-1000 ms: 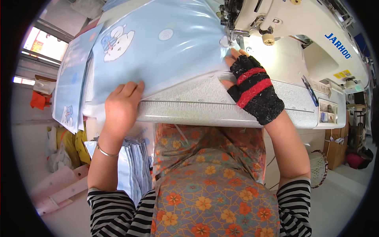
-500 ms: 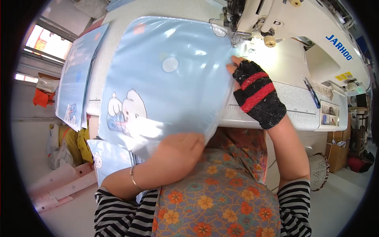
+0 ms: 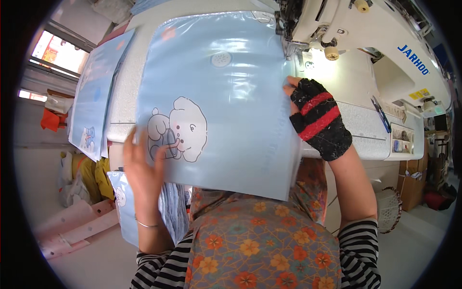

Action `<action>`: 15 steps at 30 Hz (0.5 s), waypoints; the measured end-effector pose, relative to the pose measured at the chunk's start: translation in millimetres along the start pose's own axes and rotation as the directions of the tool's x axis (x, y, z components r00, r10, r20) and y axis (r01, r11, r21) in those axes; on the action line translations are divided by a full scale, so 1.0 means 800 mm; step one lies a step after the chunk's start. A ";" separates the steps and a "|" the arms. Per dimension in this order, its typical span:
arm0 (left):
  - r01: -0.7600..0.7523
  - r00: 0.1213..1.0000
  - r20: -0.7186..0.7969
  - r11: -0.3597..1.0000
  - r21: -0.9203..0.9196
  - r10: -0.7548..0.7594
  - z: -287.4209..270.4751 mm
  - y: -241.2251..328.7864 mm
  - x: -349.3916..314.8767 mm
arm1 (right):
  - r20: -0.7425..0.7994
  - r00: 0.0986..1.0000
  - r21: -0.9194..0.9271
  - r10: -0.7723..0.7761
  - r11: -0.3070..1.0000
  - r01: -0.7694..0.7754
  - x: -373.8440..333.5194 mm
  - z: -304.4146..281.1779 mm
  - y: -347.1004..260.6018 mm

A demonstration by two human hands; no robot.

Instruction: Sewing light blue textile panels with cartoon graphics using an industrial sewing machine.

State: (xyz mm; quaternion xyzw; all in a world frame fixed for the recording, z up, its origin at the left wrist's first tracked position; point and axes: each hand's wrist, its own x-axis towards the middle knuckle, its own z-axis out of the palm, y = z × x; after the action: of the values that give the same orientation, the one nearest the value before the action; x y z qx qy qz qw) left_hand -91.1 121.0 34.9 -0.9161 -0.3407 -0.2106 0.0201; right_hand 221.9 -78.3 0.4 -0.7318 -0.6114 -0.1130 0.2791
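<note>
The right hand [image 3: 320, 120] touches the right edge of the blue sheet [image 3: 240, 115], grip unclear, the left hand [image 3: 146, 171] is spread wide at its left edge, and this sheet, overhanging the bench [image 3: 361, 120] beside the sewing machine [image 3: 373, 29], seems only partly stitched.

Close fisheye view downward from head

A: Left hand [image 3: 144, 164] left of centre, fingers [image 3: 129, 148] spread, pointing to the top of the frame!

B: Blurred, thumb [image 3: 160, 163] apart, and the left forearm [image 3: 154, 237] climbs from the lower edge. The right hand [image 3: 321, 119]?

A: Right of centre, gloved back facing us, bare fingertips [image 3: 290, 83] poking toward the upper left.

B: Right forearm [image 3: 353, 185] slants up and leftward from the lower right!
</note>
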 end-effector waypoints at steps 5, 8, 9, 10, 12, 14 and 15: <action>0.396 0.918 0.196 0.777 -0.490 -0.344 0.025 -0.079 -0.017 | 0.000 1.000 -0.003 -0.011 1.000 0.011 0.002 0.001 -0.003; 0.440 0.898 0.237 0.778 -0.450 -0.371 0.033 -0.071 0.002 | -0.026 1.000 -0.017 -0.002 1.000 0.002 0.001 0.001 -0.002; 0.437 0.899 0.239 0.776 -0.454 -0.367 0.034 -0.069 0.010 | -0.020 1.000 -0.010 -0.003 1.000 0.003 0.001 0.000 -0.003; 0.440 0.898 0.235 0.778 -0.448 -0.373 0.035 -0.067 0.020 | -0.013 1.000 -0.003 -0.005 1.000 0.005 0.001 0.000 -0.003; 0.443 0.896 0.234 0.778 -0.445 -0.376 0.041 -0.065 0.041 | -0.002 1.000 0.003 0.005 1.000 -0.005 0.001 -0.004 -0.003; 0.370 0.928 0.170 0.860 -0.351 -0.330 0.047 -0.071 0.061 | 0.010 1.000 0.024 0.001 1.000 -0.001 0.003 -0.002 -0.003; 0.356 0.934 0.152 0.871 -0.337 -0.323 0.052 -0.069 0.072 | 0.010 1.000 0.013 -0.001 1.000 0.001 0.003 -0.003 -0.002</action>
State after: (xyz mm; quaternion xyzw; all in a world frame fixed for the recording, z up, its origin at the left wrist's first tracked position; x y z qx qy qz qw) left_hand -71.4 206.6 14.2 -0.8386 -0.4526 -0.2275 -0.2005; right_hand 221.1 -77.2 4.0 -0.7302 -0.6140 -0.1056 0.2804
